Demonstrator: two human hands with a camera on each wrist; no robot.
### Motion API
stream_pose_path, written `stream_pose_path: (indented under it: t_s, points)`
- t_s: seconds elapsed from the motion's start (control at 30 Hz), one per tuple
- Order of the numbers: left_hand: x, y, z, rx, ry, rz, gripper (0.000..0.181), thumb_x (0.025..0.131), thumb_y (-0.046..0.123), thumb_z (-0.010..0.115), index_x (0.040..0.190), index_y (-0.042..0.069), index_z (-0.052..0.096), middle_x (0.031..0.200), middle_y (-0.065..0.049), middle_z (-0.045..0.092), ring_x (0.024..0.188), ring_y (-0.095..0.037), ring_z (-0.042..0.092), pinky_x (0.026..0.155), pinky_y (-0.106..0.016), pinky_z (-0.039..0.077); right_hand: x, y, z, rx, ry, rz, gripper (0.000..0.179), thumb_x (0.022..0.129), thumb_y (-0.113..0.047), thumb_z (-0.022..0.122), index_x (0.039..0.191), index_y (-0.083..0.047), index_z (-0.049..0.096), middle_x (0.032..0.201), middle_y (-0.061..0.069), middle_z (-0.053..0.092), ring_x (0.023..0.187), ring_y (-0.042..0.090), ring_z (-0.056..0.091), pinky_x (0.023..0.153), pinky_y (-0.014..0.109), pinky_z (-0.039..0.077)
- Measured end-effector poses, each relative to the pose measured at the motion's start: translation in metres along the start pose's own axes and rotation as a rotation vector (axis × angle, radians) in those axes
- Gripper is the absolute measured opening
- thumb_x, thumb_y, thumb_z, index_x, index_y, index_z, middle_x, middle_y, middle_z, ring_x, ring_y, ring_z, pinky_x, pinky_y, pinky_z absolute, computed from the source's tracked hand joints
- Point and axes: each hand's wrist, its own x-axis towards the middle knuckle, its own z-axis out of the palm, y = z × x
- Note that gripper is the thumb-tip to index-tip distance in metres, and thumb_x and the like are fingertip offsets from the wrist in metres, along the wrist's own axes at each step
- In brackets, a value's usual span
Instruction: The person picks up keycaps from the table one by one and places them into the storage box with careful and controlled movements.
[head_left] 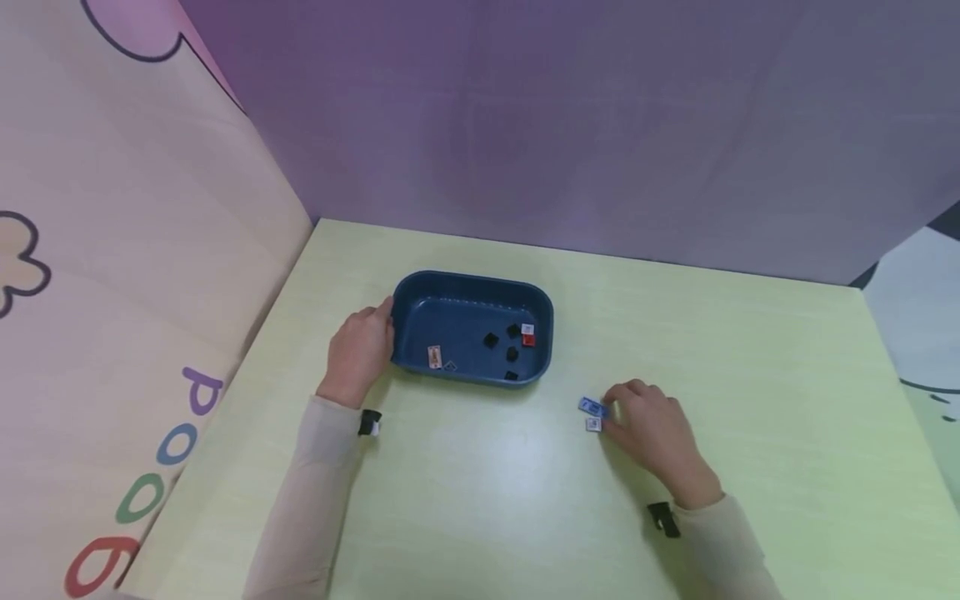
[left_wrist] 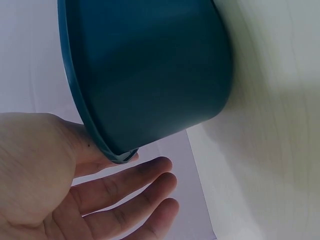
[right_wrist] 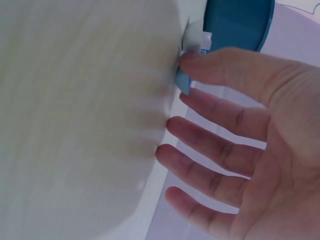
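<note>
My left hand (head_left: 360, 348) grips the left end of a dark blue tray (head_left: 450, 377). In the left wrist view the thumb lies at the tray's rim (left_wrist: 82, 115) and the other fingers spread below it. To the right of the tray, my right hand (head_left: 656, 429) is low over the table, pinching the end of a small blue rectangular piece (head_left: 591, 407) with thumb and index finger. A small white square piece (head_left: 593, 425) lies right beside it, near the thumb. In the right wrist view the thumb partly hides the blue piece (right_wrist: 183, 81), while the other fingertips reach the tabletop.
Inside the tray are several small black pieces (head_left: 491, 340), a white piece (head_left: 528, 329), a red piece (head_left: 528, 341) and a pinkish rectangular piece (head_left: 435, 357). A purple wall covering (head_left: 525, 125) rises behind the pale table (head_left: 480, 483); a printed one (head_left: 150, 250) stands left.
</note>
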Motion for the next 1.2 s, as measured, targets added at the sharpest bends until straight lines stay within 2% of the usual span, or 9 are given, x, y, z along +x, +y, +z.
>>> stream_pose_path:
  t_s: [0.23, 0.47, 0.6, 0.9, 1.2]
  points:
    - [0.0, -0.001, 0.001, -0.006, -0.008, -0.007, 0.042, 0.101, 0.007, 0.055, 0.142, -0.003, 0.052, 0.112, -0.024, 0.067, 0.093, -0.038, 0.066, 0.07, -0.049, 0.056, 0.001, 0.0, 0.0, -0.009, 0.023, 0.01, 0.019, 0.08, -0.015, 0.08, 0.094, -0.004, 0.072, 0.101, 0.018, 0.067, 0.082, 0.034, 0.062, 0.064, 0.049, 0.053]
    - [-0.001, -0.001, 0.001, -0.001, -0.007, -0.008, 0.042, 0.101, 0.007, 0.055, 0.142, -0.003, 0.052, 0.112, -0.024, 0.067, 0.093, -0.039, 0.066, 0.07, -0.05, 0.056, 0.008, -0.003, -0.013, -0.005, 0.149, -0.048, 0.019, 0.08, -0.011, 0.081, 0.093, -0.002, 0.071, 0.099, 0.02, 0.067, 0.079, 0.035, 0.061, 0.061, 0.049, 0.052]
    - [-0.001, -0.001, 0.001, 0.004, -0.003, -0.007, 0.042, 0.101, 0.007, 0.054, 0.142, -0.003, 0.052, 0.111, -0.024, 0.067, 0.092, -0.038, 0.066, 0.068, -0.049, 0.056, 0.018, -0.012, -0.021, 0.005, 0.187, -0.09, 0.018, 0.082, -0.011, 0.08, 0.095, -0.002, 0.071, 0.101, 0.019, 0.067, 0.081, 0.036, 0.062, 0.063, 0.05, 0.052]
    - [0.001, -0.001, 0.002, 0.0, -0.006, -0.009, 0.042, 0.102, 0.007, 0.053, 0.142, -0.003, 0.052, 0.113, -0.024, 0.067, 0.092, -0.038, 0.066, 0.069, -0.05, 0.056, 0.045, -0.044, -0.034, 0.025, 0.181, -0.122, 0.02, 0.086, -0.017, 0.079, 0.099, -0.005, 0.071, 0.106, 0.016, 0.067, 0.089, 0.036, 0.062, 0.07, 0.052, 0.052]
    - [0.002, -0.001, 0.002, 0.003, -0.003, -0.007, 0.042, 0.101, 0.008, 0.054, 0.142, -0.003, 0.053, 0.112, -0.024, 0.067, 0.092, -0.038, 0.066, 0.069, -0.049, 0.056, 0.064, -0.066, -0.033, 0.014, 0.204, -0.197, 0.019, 0.086, -0.019, 0.079, 0.098, -0.006, 0.072, 0.107, 0.014, 0.068, 0.092, 0.037, 0.063, 0.07, 0.051, 0.053]
